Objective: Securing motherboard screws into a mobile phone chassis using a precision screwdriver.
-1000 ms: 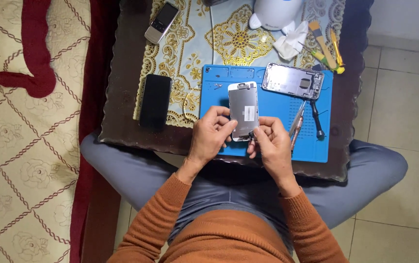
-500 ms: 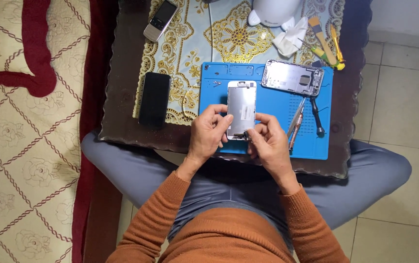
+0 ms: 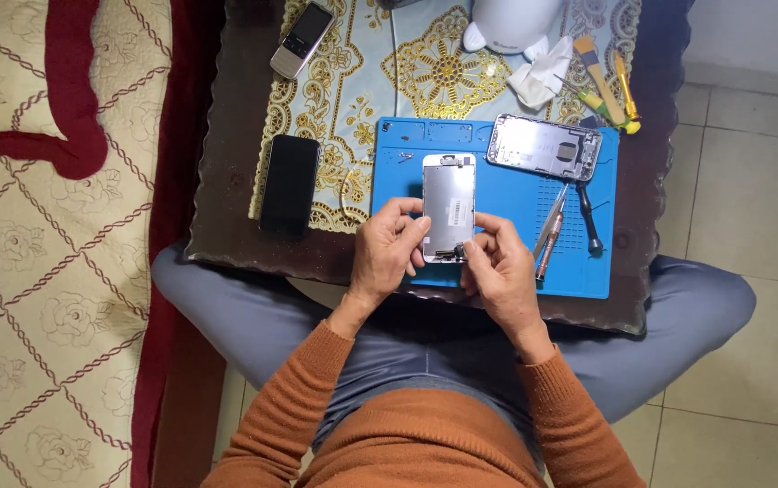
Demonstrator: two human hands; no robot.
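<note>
My left hand (image 3: 387, 248) and my right hand (image 3: 497, 265) hold a phone screen panel (image 3: 448, 201) by its near end, metal back side up, over a blue work mat (image 3: 506, 262). The fingertips of both hands pinch the panel's lower edge. An opened phone body (image 3: 544, 147) lies on the mat's far right. Tweezers (image 3: 549, 226) and a black-handled screwdriver (image 3: 587, 215) lie on the mat just right of my right hand.
A black phone (image 3: 288, 183) lies face down left of the mat, a silver keypad phone (image 3: 301, 38) farther off. A white dome-shaped object (image 3: 506, 23), crumpled tissue (image 3: 541, 74) and a yellow brush and tools (image 3: 608, 81) sit at the table's far side. A patterned sofa cushion (image 3: 36, 226) is at left.
The hands and panel stay in nearly the same place; the fingers have shifted slightly along the panel's lower edge.
</note>
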